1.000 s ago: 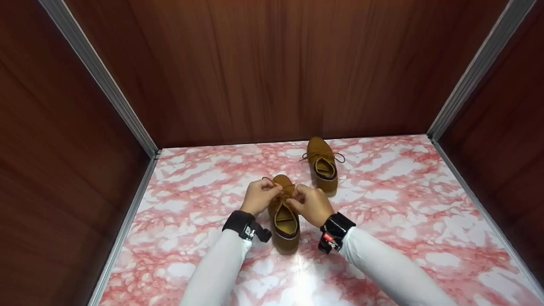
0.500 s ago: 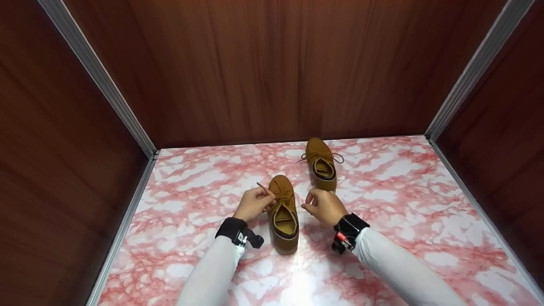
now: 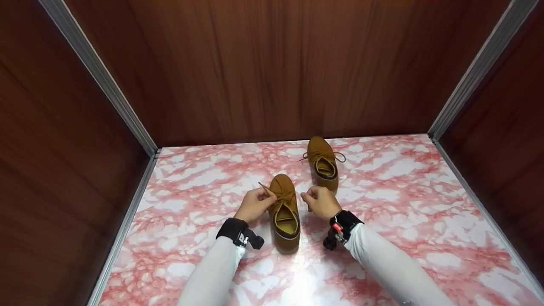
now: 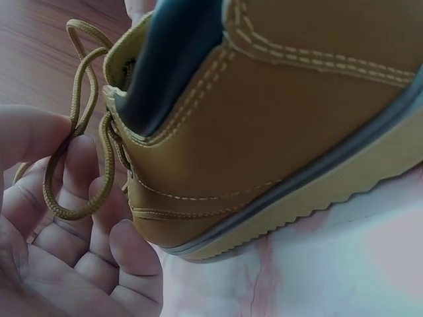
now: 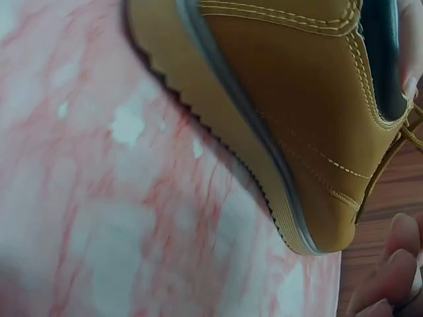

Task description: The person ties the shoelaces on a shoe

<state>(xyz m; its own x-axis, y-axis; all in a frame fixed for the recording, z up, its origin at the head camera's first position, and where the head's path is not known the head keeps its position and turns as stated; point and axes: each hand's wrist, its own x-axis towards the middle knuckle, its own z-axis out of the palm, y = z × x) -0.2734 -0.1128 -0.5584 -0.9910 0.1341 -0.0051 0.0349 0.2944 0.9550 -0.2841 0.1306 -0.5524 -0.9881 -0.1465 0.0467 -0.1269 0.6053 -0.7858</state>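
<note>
A tan lace-up shoe [image 3: 285, 240] stands on the floor between the hands, toe pointing away. My left hand [image 3: 254, 205] is at its left side, thumb and fingers pinching the shoelace [image 4: 82, 76], which bends in loops around the fingertips. A lace end sticks up past that hand in the head view. My right hand [image 3: 324, 203] is just right of the shoe, fingers curled in a pinch, with a short brown strip of lace showing below them. In the right wrist view only curled fingers [image 5: 393, 274] appear, low at the right edge, and their tips are partly hidden.
A second tan shoe [image 3: 318, 148], its lace tied in a bow, stands farther back to the right, close behind my right hand. The floor [image 3: 191, 204] is pink-and-white marbled. Dark wood panels [image 3: 263, 76] with grey metal corner strips rise on three sides.
Both hands have drawn apart from over the shoe's laces, left hand leftward and right hand rightward. In the last half second the right hand has come slightly back toward the shoe.
</note>
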